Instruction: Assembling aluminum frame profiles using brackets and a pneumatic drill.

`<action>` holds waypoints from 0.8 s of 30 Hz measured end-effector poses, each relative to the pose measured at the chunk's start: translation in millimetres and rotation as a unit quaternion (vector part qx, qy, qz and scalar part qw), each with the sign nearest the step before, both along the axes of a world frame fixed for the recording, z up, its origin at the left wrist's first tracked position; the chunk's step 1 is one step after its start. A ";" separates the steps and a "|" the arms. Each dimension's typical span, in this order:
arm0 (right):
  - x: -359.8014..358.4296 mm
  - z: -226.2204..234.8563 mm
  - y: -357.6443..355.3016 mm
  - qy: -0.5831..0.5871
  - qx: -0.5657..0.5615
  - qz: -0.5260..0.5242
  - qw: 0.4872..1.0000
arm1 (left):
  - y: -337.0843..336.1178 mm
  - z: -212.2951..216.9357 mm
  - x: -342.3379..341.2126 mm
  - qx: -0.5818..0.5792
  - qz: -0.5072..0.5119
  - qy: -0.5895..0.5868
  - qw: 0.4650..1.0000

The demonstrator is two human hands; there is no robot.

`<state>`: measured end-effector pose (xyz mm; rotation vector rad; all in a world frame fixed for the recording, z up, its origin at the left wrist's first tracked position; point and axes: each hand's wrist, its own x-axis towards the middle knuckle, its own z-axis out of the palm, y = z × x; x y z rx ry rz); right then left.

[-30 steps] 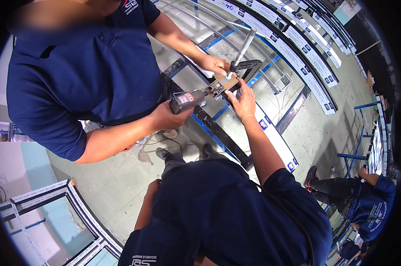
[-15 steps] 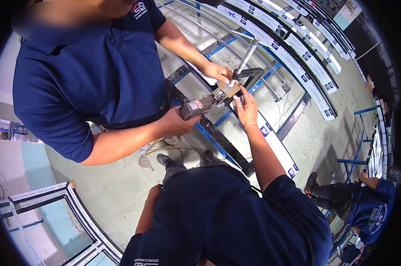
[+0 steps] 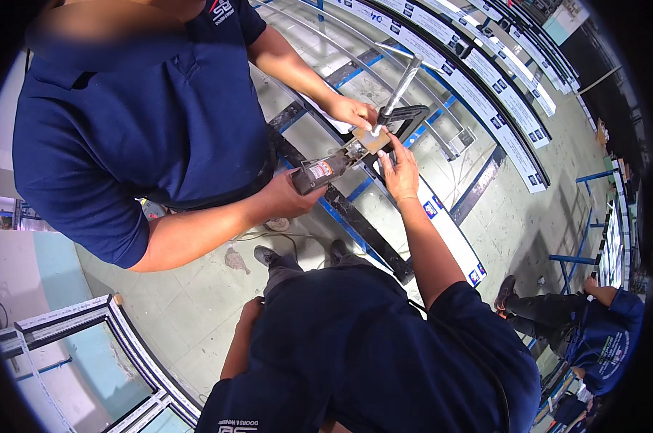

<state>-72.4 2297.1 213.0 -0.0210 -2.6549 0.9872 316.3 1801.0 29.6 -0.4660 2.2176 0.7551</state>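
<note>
My right hand [image 3: 401, 175] reaches forward with thumb and fingers apart, its fingertips at the near right edge of a small brown plate [image 3: 378, 141]. A screw clamp [image 3: 404, 85] presses down on this plate. My left hand [image 3: 252, 310] hangs low beside my hip, its fingers mostly hidden. Across from me, a co-worker's hand [image 3: 286, 195] grips a dark handheld power tool [image 3: 319, 173], whose front end meets the plate. The co-worker's other hand [image 3: 351, 112] touches the plate next to the clamp's foot.
Under the work is a blue and black metal frame [image 3: 355, 224], with a white profile [image 3: 449, 242] along it. Long white profiles [image 3: 478, 101] lie beyond. A window frame [image 3: 124, 339] stands at lower left. Another person [image 3: 601, 339] is at the right. A cable trails on the floor.
The co-worker's body has shifted slightly left in view. The hands, the power tool and the clamped plate stay nearly where they were.
</note>
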 end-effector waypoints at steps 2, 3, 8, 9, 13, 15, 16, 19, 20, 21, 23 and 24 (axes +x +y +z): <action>0.3 1.3 -0.3 -0.006 -0.005 0.006 1.000 | -0.3 -2.7 0.6 0.003 0.002 0.004 1.000; 0.1 0.9 -0.8 -0.007 -0.004 0.006 1.000 | -0.1 -4.3 1.5 0.005 0.004 0.010 1.000; -1.2 -5.2 2.7 -0.008 -0.009 -0.005 1.000 | 3.4 -2.1 -3.5 -0.017 -0.019 -0.006 1.000; -1.6 -6.0 2.2 -0.009 -0.009 -0.004 1.000 | 3.0 -2.4 -3.0 -0.011 -0.009 -0.004 1.000; -3.1 -6.3 -0.7 0.001 -0.010 -0.001 1.000 | 2.0 -3.2 2.2 0.001 0.024 -0.008 1.000; -1.8 -5.6 1.0 0.001 -0.013 -0.003 1.000 | 2.7 -0.8 1.7 0.000 -0.001 0.010 1.000; -1.2 -5.3 1.8 -0.001 -0.013 -0.004 1.000 | 3.1 0.0 0.7 0.001 -0.002 0.009 1.000; -0.3 -1.4 1.5 -0.006 -0.012 -0.006 1.000 | 3.0 -0.1 -1.8 -0.007 -0.025 0.013 1.000; 0.2 -1.4 1.4 -0.008 -0.011 -0.007 1.000 | 2.2 -2.1 -2.0 -0.005 -0.019 0.007 1.000; 0.9 -1.5 1.6 -0.009 -0.011 -0.007 1.000 | 1.6 -4.1 -1.7 -0.004 -0.013 0.001 1.000; -0.1 -1.0 0.0 -0.001 -0.016 -0.001 1.000 | -5.7 -11.5 0.4 -0.010 -0.043 0.009 0.999; -0.5 -1.1 -0.4 -0.001 -0.015 0.000 1.000 | -7.5 -17.4 1.7 -0.011 -0.072 0.017 0.997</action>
